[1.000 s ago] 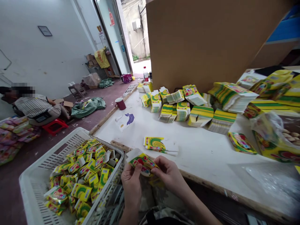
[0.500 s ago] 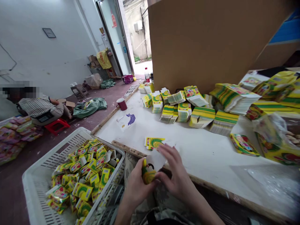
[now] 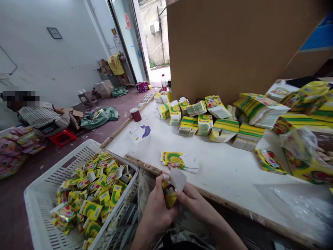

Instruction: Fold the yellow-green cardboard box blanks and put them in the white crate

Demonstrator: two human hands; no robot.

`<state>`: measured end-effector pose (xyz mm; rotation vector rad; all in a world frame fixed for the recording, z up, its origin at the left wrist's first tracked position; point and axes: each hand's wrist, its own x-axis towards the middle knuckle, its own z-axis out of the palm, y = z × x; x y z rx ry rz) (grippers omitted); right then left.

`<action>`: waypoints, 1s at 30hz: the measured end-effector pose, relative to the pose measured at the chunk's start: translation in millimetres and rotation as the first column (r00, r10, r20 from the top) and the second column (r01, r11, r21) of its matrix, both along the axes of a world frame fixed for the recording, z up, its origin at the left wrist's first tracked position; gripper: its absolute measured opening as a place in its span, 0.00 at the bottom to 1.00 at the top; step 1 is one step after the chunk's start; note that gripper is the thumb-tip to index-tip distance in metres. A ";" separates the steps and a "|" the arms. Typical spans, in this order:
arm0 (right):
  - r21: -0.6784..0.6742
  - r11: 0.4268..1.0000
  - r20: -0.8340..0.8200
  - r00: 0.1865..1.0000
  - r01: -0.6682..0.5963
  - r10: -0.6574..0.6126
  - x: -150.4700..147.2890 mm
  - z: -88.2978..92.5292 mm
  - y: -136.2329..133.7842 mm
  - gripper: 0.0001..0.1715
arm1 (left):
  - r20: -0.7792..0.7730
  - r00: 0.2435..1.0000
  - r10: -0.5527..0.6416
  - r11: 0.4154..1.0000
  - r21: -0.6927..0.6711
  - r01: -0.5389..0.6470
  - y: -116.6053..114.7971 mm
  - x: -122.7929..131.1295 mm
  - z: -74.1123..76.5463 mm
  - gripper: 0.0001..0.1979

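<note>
Over my lap, just off the table's front edge, my left hand (image 3: 159, 199) is wrapped round a small yellow carton (image 3: 171, 199). Its white end flap (image 3: 178, 178) stands up, and something dark and pale shows inside the mouth. My right hand (image 3: 191, 199) grips the carton's right side, with fingers at the flap; the fingertips are partly hidden. Just beyond, a few flattened yellow cartons (image 3: 173, 159) with white flaps lie on the white table (image 3: 221, 170). At left, a white plastic basket (image 3: 39, 194) holds many small yellow cartons (image 3: 91, 211).
Bundles of flat cartons (image 3: 223, 128) line the table's back before a big cardboard box (image 3: 234, 48). A maroon mug (image 3: 135, 114) stands near the left edge. A plastic bag (image 3: 299, 142) lies at right. Another person (image 3: 41, 116) sits on a red stool (image 3: 62, 138) at far left.
My right hand has come down from above the flap and closed in on the carton's right side. The flattened cartons behind are now more visible.
</note>
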<state>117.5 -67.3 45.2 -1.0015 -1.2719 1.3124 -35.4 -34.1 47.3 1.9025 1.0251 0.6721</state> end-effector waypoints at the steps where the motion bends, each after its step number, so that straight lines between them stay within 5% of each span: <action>1: 0.064 0.998 0.094 0.996 -0.010 0.004 -1.5 -1.8 -0.3 0.36 | 0.016 1.000 0.003 1.000 -0.011 -0.003 2.1 0.0 -1.9 0.33; 4: 0.231 0.973 0.323 0.944 -0.017 -0.061 -6.0 -9.5 2.5 0.31 | 0.086 0.994 0.071 0.996 0.048 -0.075 6.3 0.2 -11.9 0.35; 9: 0.322 0.942 0.388 0.895 0.093 -0.221 1.9 -18.8 12.1 0.30 | -0.021 0.970 0.241 0.968 0.075 -0.239 10.2 -5.1 -14.1 0.32; 13: 0.284 0.957 0.513 0.851 -0.051 -0.107 7.5 -22.3 13.5 0.32 | -0.121 0.969 0.216 0.974 0.090 -0.206 15.8 -12.2 -2.5 0.26; 22: 0.210 0.956 0.576 0.816 -0.203 0.047 27.3 1.6 16.3 0.11 | -0.148 0.985 0.086 0.996 0.004 -0.087 18.5 -22.6 11.9 0.28; 24: 0.235 0.962 0.553 0.833 -0.140 -0.014 23.9 -0.6 13.5 0.15 | -0.130 0.986 0.105 0.994 0.027 -0.103 17.3 -20.7 12.0 0.28; 28: 0.295 0.952 0.468 0.857 0.078 -0.216 10.6 -20.8 13.1 0.42 | 0.072 0.978 0.194 0.981 -0.042 -0.191 19.2 -15.6 6.3 0.27; 30: 0.271 0.952 0.526 0.807 0.139 -0.268 12.8 -30.1 21.1 0.43 | 0.362 0.820 0.443 0.894 -0.241 -0.377 26.1 -18.2 1.3 0.27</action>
